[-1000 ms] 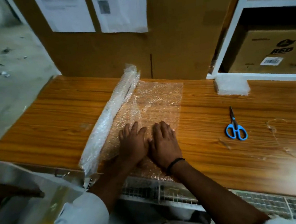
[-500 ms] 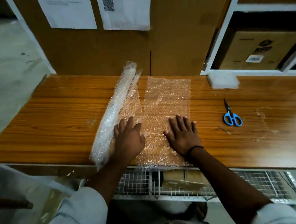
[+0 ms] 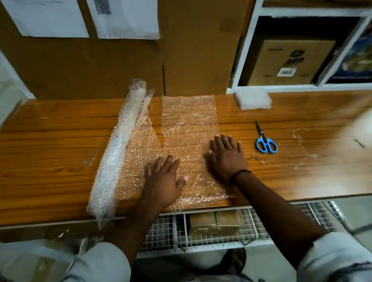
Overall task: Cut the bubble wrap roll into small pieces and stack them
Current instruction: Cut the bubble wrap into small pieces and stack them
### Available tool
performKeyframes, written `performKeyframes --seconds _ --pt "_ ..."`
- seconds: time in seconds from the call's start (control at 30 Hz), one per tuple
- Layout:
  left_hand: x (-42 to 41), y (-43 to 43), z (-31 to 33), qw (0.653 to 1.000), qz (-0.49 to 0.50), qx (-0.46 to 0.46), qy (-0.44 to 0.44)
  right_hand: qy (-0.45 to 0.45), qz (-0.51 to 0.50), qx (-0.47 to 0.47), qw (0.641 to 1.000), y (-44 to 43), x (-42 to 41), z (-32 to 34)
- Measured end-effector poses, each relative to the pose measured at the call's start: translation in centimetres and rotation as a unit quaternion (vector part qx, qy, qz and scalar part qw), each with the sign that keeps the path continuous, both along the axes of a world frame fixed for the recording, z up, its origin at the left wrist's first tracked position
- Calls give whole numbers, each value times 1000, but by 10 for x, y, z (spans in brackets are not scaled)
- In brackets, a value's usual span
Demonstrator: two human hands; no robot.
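Plastic wrap (image 3: pixel 189 117) lies flat on the table (image 3: pixel 45 154), its roll (image 3: pixel 118 152) at 9 o'clock. The hands were side by side. Now the left hand (image 3: pixel 163 184) and right hand (image 3: pixel 225 157) press flat and apart, smoothing it for cutting. The scissors (image 3: pixel 265 141) wait at 3 o'clock.

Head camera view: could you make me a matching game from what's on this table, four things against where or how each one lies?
Things:
1. scissors
2. bubble wrap roll
3. stack of pieces
4. right hand

Places or states:
A. pressing flat on the unrolled sheet
B. at the far edge of the table
C. lying slantwise along the sheet's left side
D. blue-handled, untouched on bare wood

Pairs: 1-D, 2-C, 3-B, 4-A
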State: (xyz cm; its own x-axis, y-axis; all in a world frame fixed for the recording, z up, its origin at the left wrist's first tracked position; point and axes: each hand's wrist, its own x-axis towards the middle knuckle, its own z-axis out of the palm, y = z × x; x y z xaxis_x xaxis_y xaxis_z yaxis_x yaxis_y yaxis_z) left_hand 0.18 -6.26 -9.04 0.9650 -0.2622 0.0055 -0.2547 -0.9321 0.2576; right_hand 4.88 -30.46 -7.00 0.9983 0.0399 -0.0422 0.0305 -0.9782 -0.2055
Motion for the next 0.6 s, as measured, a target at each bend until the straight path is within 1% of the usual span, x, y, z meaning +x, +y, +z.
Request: performKeyframes --seconds 0.17,0.27,0.33,0.4,0.6 --pt "1 -9 -2 1000 4 8 -2 -3 -153 6 988 -46 -5 0" --pt "4 -17 0 1000 -1 8 0 6 -200 -2 980 -63 -3 -2" --pt "6 -21 -1 1000 -2 5 2 23 -211 4 977 -70 -6 -4" --pt "8 -25 -2 1000 1 2 2 18 -206 7 978 -72 -8 -6" --pt "8 -27 1 1000 3 -8 0 -72 -147 -23 986 -59 -40 6"
